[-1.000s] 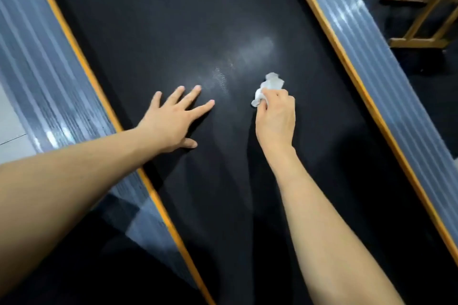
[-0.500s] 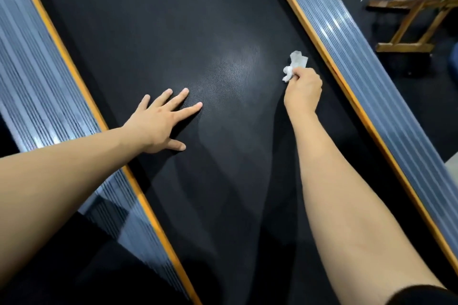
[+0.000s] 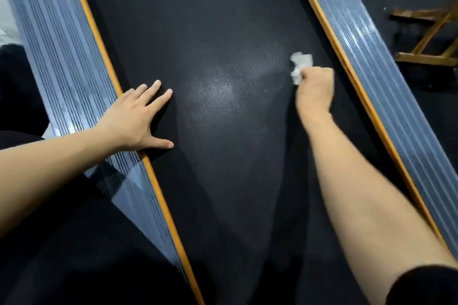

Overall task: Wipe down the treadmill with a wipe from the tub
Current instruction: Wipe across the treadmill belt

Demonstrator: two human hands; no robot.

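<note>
The black treadmill belt (image 3: 210, 20) runs up the middle of the view, with a pale sheen patch at its centre. My right hand (image 3: 314, 89) is closed on a crumpled white wipe (image 3: 300, 64) and presses it on the belt near the right orange edge strip (image 3: 329, 30). My left hand (image 3: 135, 116) lies flat with fingers spread, palm on the belt's left edge, over the left orange strip (image 3: 99, 39). The tub is not in view.
Grey ribbed side rails flank the belt on the left (image 3: 54, 57) and right (image 3: 366, 39). A wooden frame (image 3: 431, 34) stands on the dark floor at the far right. Dark clothing fills the lower left corner.
My right hand has carried the wipe from the belt's centre out to its right side. My left hand has stayed flat, now lying nearer the belt's left edge.
</note>
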